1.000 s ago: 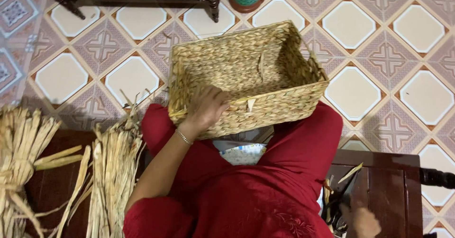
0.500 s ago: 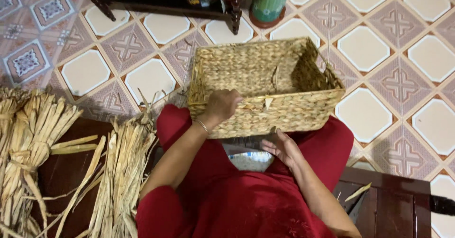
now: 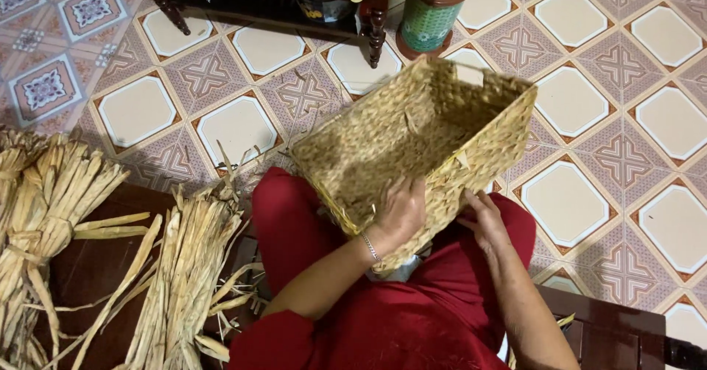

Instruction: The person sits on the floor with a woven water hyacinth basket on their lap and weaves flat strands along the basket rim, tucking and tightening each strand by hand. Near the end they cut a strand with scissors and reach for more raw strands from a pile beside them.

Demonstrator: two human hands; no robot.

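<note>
Woven straw, tan and coarse, is making up the rectangular basket (image 3: 412, 145) that I am holding on my lap, above my red-trousered knees. The basket is sitting tilted, its open mouth turned up and toward my left, with its far corner reaching out over the patterned tile floor (image 3: 243, 123). I am gripping the near rim with my left hand (image 3: 401, 212): the fingers are curling closed over the edge, the thumb side is lying against the outer wall, and a thin bracelet is showing at the wrist. I am resting my right hand (image 3: 482, 219) against the near lower corner of the basket, fingers extended and only loosely bent, pressing flat on the weave rather than closing around anything. A piece of pale cloth is showing under the basket between my knees, but I cannot tell what it is. To my left, two bundles of dried straw stalks (image 3: 184, 267) are lying on a dark wooden bench (image 3: 81, 267), well apart from the basket; the farther bundle is being held together by a tie around its middle. Ahead of me, a dark wooden furniture leg (image 3: 377, 24) is standing on the tiles, and just beside it a green patterned cylindrical container (image 3: 434, 9) with a reddish rim is standing near the far corner of the basket.
</note>
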